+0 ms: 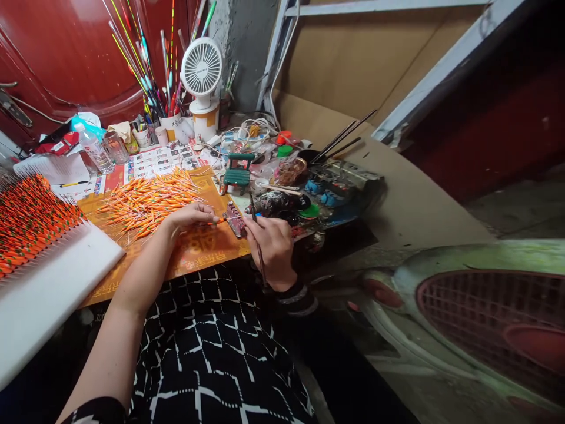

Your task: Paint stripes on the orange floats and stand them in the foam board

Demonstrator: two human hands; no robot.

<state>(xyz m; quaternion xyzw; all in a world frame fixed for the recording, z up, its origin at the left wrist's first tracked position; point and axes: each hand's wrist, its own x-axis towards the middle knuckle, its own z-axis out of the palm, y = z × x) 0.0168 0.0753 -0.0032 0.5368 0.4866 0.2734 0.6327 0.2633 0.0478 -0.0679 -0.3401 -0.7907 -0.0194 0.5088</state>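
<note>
My left hand [188,217] pinches a thin orange float [217,221] and holds its tip over a small dark block [235,219] at the table's front edge. My right hand [272,247] grips a slim paintbrush [256,235] like a pen, with its tip close to the float on the block. A loose heap of orange floats [148,200] lies on the orange paper just behind my left hand.
A white foam board [39,282] at the left bristles with upright orange floats. A white fan [202,76], cups of long rods, a water bottle [93,148], a green mini bench [238,171] and paint pots crowd the back. A large floor fan [485,312] lies at the right.
</note>
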